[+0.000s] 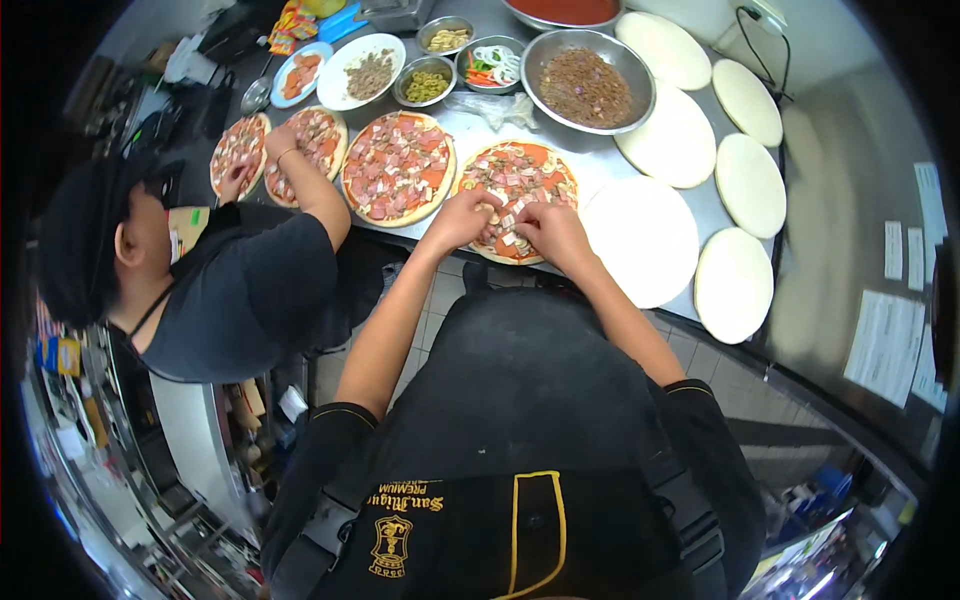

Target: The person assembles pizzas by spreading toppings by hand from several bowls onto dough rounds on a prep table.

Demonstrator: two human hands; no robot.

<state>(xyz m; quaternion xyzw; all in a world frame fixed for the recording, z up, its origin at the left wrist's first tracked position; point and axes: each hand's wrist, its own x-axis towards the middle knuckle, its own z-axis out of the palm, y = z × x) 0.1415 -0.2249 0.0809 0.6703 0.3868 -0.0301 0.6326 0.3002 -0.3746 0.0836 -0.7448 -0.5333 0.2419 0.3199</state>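
Observation:
In front of me lies a pizza (522,168) topped with diced ham, pale slices and orange-red rounds. Over its near left part, my left hand (464,219) is closed, its fingers curled round small pieces I cannot make out. My right hand (556,237) pinches its fingertips together just above the near edge of the same pizza; whatever is between them is hidden. Left of it is another topped pizza (398,166). A plain white dough base (640,245) sits close to my right forearm.
A person (235,290) at my left reaches over two topped pizzas (240,152). Behind stand a steel bowl of cooked minced filling (585,88), sliced vegetables (490,65), green olives (427,86) and a white bowl of meat (370,75). Several dough bases (750,185) line the right.

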